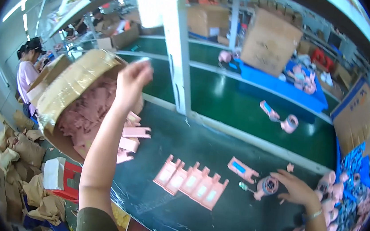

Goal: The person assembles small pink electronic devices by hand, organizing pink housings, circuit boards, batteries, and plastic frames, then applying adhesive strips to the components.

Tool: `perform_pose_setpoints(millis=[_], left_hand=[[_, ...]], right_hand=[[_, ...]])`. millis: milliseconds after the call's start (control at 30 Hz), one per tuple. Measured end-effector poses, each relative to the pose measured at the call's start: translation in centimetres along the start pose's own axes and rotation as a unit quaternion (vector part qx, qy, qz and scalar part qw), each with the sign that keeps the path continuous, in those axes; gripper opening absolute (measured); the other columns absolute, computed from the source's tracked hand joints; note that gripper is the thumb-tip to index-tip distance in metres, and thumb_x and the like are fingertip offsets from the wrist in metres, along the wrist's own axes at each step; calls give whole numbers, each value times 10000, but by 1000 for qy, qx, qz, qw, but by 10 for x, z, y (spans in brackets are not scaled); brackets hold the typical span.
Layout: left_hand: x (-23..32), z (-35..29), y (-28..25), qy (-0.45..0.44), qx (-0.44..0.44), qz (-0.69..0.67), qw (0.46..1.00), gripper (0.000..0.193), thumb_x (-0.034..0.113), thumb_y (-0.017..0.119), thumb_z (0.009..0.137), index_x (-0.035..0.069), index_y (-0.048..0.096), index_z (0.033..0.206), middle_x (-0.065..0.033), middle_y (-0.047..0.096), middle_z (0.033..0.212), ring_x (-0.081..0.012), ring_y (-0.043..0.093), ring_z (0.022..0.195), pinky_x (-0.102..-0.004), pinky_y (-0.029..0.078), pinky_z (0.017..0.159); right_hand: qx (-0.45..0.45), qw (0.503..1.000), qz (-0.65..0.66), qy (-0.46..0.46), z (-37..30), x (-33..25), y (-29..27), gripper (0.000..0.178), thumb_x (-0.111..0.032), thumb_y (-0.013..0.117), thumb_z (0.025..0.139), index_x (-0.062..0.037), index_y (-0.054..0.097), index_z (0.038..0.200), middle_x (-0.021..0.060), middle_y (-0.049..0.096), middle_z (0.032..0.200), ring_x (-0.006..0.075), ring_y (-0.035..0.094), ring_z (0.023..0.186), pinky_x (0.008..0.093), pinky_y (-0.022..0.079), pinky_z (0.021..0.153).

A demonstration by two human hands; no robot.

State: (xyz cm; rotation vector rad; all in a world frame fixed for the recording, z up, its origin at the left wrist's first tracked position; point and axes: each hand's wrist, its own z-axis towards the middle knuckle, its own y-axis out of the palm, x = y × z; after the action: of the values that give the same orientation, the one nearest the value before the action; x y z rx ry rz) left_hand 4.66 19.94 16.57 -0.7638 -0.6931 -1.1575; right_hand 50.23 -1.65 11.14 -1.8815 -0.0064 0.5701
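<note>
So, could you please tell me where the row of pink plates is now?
In the head view, the row of pink plates lies on the dark table, slightly right of centre, between the cardboard box and the right hand.

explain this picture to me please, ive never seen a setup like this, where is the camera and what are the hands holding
No machine is working here: these are a person's two bare hands. A wide fisheye camera on their head looks down, so straight edges bend near the rim.

On the dark tabletop lie a row of flat pink pieces and, to its right, another pink piece with a blue strip. A tilted carton at left is full of pink pieces.

The left hand is raised by the carton, fingers curled; blur hides whether it holds anything. The right hand is open beside a round pink part; I can't tell whether they touch.
</note>
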Motion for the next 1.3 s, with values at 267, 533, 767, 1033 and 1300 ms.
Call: perform_pose_setpoints(millis=[267,533,767,1033,1300], left_hand=[[78,172,-14,226,248,74,939,428,327,592,844,-19,591,1097,-124,661,869,-170,628,741,-278,486,690],[95,204,-50,142,59,143,978,359,319,617,796,22,676,989,-128,680,840,-207,658,762,-307,514,689],[164,121,-47,394,230,117,882,271,228,496,915,11,654,953,-104,667,870,-148,619,793,-300,477,740],[112,-169,108,219,-379,-167,884,105,133,614,837,44,560,825,-105,570,882,-225,596,811,-476,408,918],[45,-175,221,270,-521,70,807,748,157,725,712,86,358,1360,-170,429,1340,-324,406,1242,-377,323,1031]], right_hand=[[196,971,90,107,-70,2,11,505,-74,729,652,-17,554,1123,155,582,1049,276,599,906,329,482,793],[216,952,128,176,-92,-23,26,444,-75,718,658,4,579,1073,161,603,1008,273,606,891,338,479,784],[393,917,49,43,-64,-73,22,251,22,643,700,-12,605,946,169,605,1005,311,586,979,357,471,841],[336,787,488,-170,7,-149,88,474,-242,633,838,-25,469,1226,149,582,1076,299,588,939,360,468,810],[382,838,386,61,-69,-81,110,195,-69,525,885,-18,609,1054,101,582,860,190,526,734,279,436,689]])
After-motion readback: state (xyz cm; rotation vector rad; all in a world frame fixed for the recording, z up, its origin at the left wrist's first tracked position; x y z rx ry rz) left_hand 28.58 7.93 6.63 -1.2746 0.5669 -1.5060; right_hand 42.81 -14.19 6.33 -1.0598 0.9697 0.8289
